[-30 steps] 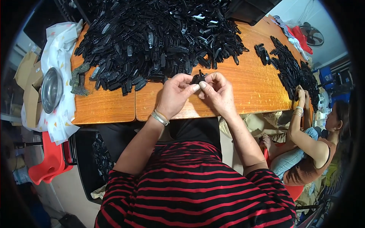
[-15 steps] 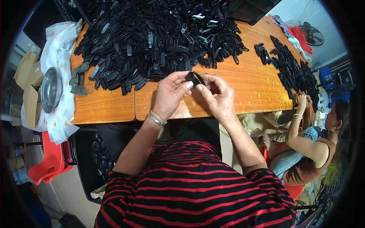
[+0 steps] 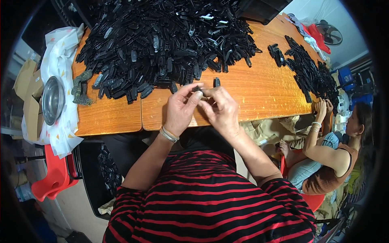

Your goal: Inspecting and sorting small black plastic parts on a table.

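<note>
My left hand (image 3: pixel 181 108) is closed, thumb and fingers pinching a small black plastic part (image 3: pixel 197 88) just above the table. My right hand (image 3: pixel 223 108) comes against it from the other side, its fingers closed at the same part. Much of that part is hidden by the fingers, so its full shape does not show. Just beyond my right fingers, a separate black oblong plastic piece (image 3: pixel 216 82) lies on the wooden table (image 3: pixel 251 93). A large heap of similar black plastic pieces (image 3: pixel 162 48) spreads out beyond my hands.
A second black pile (image 3: pixel 304 73) lies to the right, where a co-worker (image 3: pixel 330 162) sits handling pieces. At left are a metal bowl (image 3: pixel 53 100), white patterned sheeting (image 3: pixel 63 52), mesh cloth (image 3: pixel 82 88) and a red chair (image 3: pixel 52 174). A black bin (image 3: pixel 93 178) stands below the table edge.
Both hands have drawn slightly nearer and left, and the held part is now mostly covered by fingers. A black piece shows on the table beyond my right hand, where fingers were before.
</note>
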The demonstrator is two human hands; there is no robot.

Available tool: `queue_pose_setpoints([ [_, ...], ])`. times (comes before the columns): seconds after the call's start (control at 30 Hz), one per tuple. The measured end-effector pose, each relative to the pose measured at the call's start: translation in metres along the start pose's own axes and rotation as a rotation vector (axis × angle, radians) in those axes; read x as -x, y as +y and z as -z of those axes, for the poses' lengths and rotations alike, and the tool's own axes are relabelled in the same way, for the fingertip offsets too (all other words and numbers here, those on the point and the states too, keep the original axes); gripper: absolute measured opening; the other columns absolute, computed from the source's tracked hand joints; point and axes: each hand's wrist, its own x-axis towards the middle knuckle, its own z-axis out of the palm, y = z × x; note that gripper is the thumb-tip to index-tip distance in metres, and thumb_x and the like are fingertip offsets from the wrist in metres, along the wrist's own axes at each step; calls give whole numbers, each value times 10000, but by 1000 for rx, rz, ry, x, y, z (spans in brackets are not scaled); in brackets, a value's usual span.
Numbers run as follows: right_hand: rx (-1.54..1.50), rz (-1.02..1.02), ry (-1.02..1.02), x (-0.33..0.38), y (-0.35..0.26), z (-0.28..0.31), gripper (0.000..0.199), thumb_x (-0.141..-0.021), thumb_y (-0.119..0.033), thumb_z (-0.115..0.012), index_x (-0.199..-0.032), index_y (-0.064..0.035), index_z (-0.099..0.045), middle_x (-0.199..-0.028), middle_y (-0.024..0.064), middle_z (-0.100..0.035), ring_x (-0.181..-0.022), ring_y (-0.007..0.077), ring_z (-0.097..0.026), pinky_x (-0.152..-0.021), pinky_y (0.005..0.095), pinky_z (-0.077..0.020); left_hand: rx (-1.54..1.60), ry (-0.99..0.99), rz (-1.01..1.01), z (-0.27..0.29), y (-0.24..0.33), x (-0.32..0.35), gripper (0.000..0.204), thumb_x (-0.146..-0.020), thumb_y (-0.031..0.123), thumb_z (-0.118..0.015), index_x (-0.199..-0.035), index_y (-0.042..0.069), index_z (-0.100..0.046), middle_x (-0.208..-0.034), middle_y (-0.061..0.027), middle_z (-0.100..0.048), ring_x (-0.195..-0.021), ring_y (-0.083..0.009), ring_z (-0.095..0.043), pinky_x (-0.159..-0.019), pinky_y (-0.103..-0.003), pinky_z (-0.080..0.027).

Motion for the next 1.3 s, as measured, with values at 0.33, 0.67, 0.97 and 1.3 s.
queue_pose_setpoints([
  [0.33,-154,-103,-11,16,-5,-14,395,-753,-111,-757,-1062,-10,-532,-867,110,-509,-691,224,-528,-610,321,-468,211,-129,127,-13,18,6,229,-1023,235,-463,-924,44,-540,-787,20,-530,-724,-43,-484,-657,-195,-430],
  [0.67,74,-148,-195,-26,71,46,230,-811,-126,-732,-989,-7,-646,-890,111,-622,-752,201,-640,-652,322,-516,-618,-153,-47,-19,-2,-28,132,-884,19,-576,-1006,63,-598,-797,-48,-546,-747,-139,-572,-623,-322,-479],
  [0.97,683,132,-262,-106,129,38,292,-776,-49,-595,-1065,-53,-634,-989,157,-546,-960,334,-588,-774,420,-510,-1374,-400,-482,-31,-3,-65,150,-812,66,-535,-936,57,-618,-978,-125,-524,-956,-278,-573,-731,-365,-542],
  [1.3,586,72,-306,-76,112,48,205,-770,9,-589,-968,-34,-566,-940,171,-513,-815,398,-594,-670,473,-499,-1374,-353,-492,-26,3,-46,91,-778,58,-567,-786,-18,-617,-956,-155,-553,-920,-275,-588,-698,-337,-561],
])
